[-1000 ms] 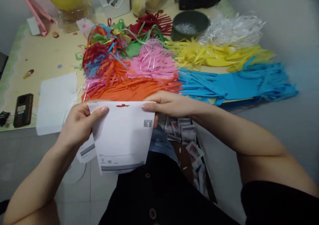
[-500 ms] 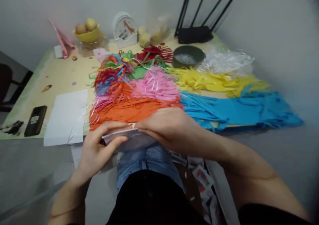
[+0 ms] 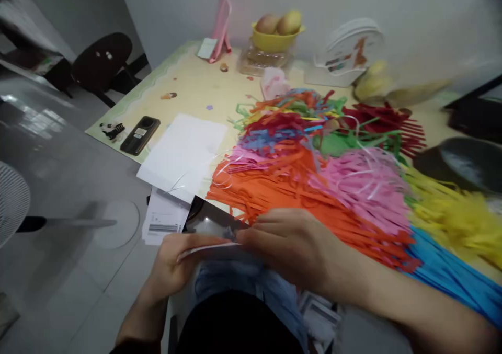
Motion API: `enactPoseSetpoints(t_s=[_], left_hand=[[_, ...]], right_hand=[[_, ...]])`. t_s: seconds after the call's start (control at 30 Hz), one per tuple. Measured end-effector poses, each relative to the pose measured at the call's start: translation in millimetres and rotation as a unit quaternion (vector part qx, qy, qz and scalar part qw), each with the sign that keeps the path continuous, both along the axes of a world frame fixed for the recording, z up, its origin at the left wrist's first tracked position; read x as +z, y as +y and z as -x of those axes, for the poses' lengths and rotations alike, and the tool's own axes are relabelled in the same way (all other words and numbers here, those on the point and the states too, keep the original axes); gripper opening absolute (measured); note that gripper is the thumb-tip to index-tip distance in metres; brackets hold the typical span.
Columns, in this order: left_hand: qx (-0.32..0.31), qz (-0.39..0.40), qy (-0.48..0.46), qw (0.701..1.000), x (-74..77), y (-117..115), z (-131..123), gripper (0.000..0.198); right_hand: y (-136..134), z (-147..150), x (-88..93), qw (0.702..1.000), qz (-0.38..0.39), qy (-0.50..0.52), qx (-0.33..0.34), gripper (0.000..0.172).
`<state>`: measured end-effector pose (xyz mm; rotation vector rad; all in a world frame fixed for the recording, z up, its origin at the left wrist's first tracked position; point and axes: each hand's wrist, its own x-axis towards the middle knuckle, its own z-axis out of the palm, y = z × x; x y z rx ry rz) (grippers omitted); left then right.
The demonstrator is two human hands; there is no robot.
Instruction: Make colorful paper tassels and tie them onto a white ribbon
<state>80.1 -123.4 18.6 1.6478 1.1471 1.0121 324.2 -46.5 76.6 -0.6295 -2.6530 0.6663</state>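
Both hands meet over the lap at the near edge of the low table [image 3: 188, 84]. The left hand [image 3: 174, 262] curls its fingers around the edge of a folded white sheet of paper [image 3: 207, 248], which lies almost edge-on to the camera, just below the table's rim. The right hand [image 3: 292, 241] rests palm-down on the same sheet, fingers together, pressing on its right part; the picture is blurred here, so the thumb's place is unclear.

Beyond the hands, orange cut paper strips [image 3: 274, 186] lie beside pink strips [image 3: 364, 184], yellow strips [image 3: 451, 215] and blue strips [image 3: 451, 275]. At the far side a yellow bowl [image 3: 274, 40] holds two rounded brownish fruits [image 3: 279, 23] and sits on a clear plastic container [image 3: 261, 61]. At the right edge a dark round bowl [image 3: 465, 166] holds something pale and blurred. A flat white sheet [image 3: 182, 152] overhangs the table's near edge, with a black phone [image 3: 140, 134] to its left.
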Motion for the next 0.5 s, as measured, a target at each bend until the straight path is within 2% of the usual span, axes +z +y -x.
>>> enactPoseSetpoints(t_s=[0.13,0.27,0.33,0.4,0.47,0.5], left_hand=[[0.034,0.064,-0.029,0.997,-20.7,-2.3,23.3,0.025],[0.037,0.044,-0.018,0.998,-34.1,-2.0,42.3,0.029],[0.040,0.044,-0.006,0.998,-40.6,-1.7,51.6,0.030],[0.036,0.050,0.005,0.998,-47.0,-0.3,60.1,0.029],[0.016,0.047,-0.004,0.999,-52.5,4.5,67.1,0.029],[0.002,0.039,-0.018,0.999,-54.6,8.9,70.0,0.030]], right_hand=[[15.7,33.2,-17.1,0.999,0.019,-0.023,0.040,0.034],[25.5,54.8,-24.1,0.997,0.033,-0.042,0.064,0.038],[37.9,62.0,-21.8,0.989,0.093,-0.068,0.091,0.038],[61.5,70.2,-20.4,0.964,0.206,-0.109,0.127,0.033],[95.1,82.6,-27.0,0.948,0.274,-0.128,0.097,0.026],[113.5,90.7,-34.9,0.960,0.252,-0.119,0.029,0.022]])
